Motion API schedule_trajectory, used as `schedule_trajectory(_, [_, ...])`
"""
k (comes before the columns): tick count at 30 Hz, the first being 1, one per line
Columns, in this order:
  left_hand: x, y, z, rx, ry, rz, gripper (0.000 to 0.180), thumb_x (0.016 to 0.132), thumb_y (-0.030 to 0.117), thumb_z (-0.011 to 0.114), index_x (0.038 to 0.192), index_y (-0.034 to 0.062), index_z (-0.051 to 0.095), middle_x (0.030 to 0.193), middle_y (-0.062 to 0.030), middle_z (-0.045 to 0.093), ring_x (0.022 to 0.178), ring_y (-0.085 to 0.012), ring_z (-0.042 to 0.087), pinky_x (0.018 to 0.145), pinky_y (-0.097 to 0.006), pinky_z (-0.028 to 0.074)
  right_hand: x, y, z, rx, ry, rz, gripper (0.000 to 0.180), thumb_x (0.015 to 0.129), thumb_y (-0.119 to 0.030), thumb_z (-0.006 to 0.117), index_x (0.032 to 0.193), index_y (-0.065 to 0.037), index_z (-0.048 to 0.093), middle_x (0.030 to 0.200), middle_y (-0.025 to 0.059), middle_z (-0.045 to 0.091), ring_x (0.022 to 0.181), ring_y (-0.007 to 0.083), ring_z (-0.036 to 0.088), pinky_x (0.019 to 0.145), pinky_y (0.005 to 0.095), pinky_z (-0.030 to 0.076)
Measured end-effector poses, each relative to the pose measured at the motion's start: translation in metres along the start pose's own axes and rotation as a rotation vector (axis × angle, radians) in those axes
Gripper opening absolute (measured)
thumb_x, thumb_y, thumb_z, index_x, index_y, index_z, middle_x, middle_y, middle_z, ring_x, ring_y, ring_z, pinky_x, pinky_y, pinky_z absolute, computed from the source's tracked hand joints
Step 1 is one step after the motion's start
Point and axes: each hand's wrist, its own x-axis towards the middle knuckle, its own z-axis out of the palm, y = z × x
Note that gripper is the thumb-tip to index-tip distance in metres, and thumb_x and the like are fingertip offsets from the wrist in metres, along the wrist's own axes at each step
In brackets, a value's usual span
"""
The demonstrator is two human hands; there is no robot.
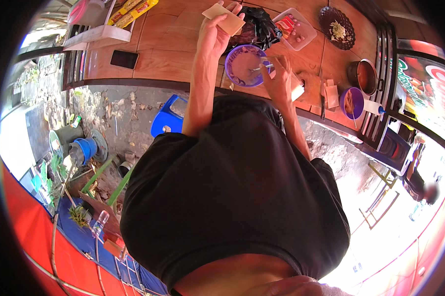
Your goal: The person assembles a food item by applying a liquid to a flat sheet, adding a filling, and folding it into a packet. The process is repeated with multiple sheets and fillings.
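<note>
My left hand (210, 37) holds up a square, pale yellow dough wrapper (225, 19), which lies across its palm and fingers. My right hand (278, 81) is closed on the handle of a metal spoon (267, 66). The spoon's lower end reaches into a purple bowl (227, 74) of pinkish-brown paste, so its tip is hard to make out. This bowl stands near the table's front edge, between my two hands. Beyond the bowl lies a black plastic bag (263, 30). A whitish item (297, 92), partly hidden, lies beside my right hand.
On the wooden table (163, 54) are a phone (124, 59), a clear tray (307, 40) holding a red packet, a dark plate (326, 27) of shredded food, more wrappers (330, 93), a smaller purple bowl (356, 106), a pot (364, 71) and a bottle (373, 108). A blue stool (166, 118) stands below.
</note>
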Motion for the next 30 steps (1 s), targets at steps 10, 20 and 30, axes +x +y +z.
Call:
schedule_trajectory(10, [0.002,-0.001,-0.006,-0.067,0.042,-0.047,0.053,0.099,-0.005,0.057,0.149,0.0003,0.042,0.144,-0.0237,0.057,0.134,-0.0343,0.059,0.115,-0.051,0.050,-0.014,0.005,-0.003,0.132,-0.434,0.185,0.026,0.098,-0.016,0.068,0.117,0.001,0.073,0.104,0.0186,0.076,0.088,0.0243,0.072,0.077,0.0366,0.055])
schedule_trajectory(20, [0.000,-0.005,0.004,-0.054,0.024,-0.100,0.052,0.099,-0.003,0.057,0.149,0.0015,0.043,0.145,-0.0236,0.057,0.135,-0.0343,0.059,0.115,-0.051,0.050,-0.010,0.011,0.010,0.139,-0.562,0.191,0.029,0.099,-0.018,0.064,0.119,0.001,0.073,0.100,0.0217,0.076,0.091,0.0322,0.075,0.080,0.0413,0.056])
schedule_trajectory(30, [-0.003,0.003,-0.004,-0.081,0.059,-0.051,0.052,0.097,0.003,0.064,0.147,0.0024,0.048,0.130,-0.0205,0.067,0.121,-0.0294,0.068,0.100,-0.046,0.059,0.010,0.036,0.007,-0.126,0.134,0.027,0.037,0.080,-0.012,0.079,0.116,-0.008,0.072,0.135,0.0186,0.059,0.129,0.0400,0.049,0.107,0.0523,0.041])
